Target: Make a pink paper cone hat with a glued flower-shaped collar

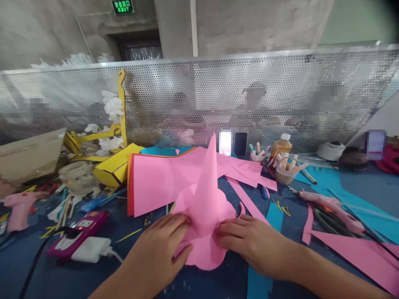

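Note:
A pink cone hat (207, 195) of paper or foam sheet stands upright in front of me, its tall point rising from a round base with a scalloped brim. My left hand (158, 249) is closed on the left side, fingers bent over the brim against the foot of the cone. On the opposite side my right hand (255, 245) grips the brim where it meets the cone, its thumb mostly hidden. Just behind the hat lies a stack of pink sheets (162, 178), with red and orange edges showing underneath.
A pink glue gun (333, 207) lies at right near blue and pink offcuts, another glue gun (21, 207) at left. A purple power strip (79, 232) with a white charger sits left. Behind are phones (241, 143), a bottle (282, 147), a marker cup (286, 170) and a perforated metal screen (218, 91).

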`<action>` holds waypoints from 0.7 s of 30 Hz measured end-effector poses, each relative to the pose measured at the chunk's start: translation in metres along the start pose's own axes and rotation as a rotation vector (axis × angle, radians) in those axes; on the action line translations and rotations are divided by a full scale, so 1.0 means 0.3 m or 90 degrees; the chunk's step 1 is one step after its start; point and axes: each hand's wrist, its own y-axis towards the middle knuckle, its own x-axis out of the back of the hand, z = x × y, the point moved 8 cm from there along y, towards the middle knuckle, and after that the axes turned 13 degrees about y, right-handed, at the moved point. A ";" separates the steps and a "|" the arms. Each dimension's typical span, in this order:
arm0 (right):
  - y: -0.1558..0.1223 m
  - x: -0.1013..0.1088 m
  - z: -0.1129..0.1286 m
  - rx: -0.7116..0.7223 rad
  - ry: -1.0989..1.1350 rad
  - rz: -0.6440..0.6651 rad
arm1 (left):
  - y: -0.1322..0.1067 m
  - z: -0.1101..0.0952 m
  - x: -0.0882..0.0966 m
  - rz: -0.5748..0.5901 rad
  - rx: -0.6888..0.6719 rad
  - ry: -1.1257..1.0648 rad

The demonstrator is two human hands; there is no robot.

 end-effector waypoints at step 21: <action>0.004 -0.022 -0.022 0.006 0.023 -0.032 | -0.022 -0.068 0.012 -0.023 -0.057 -0.105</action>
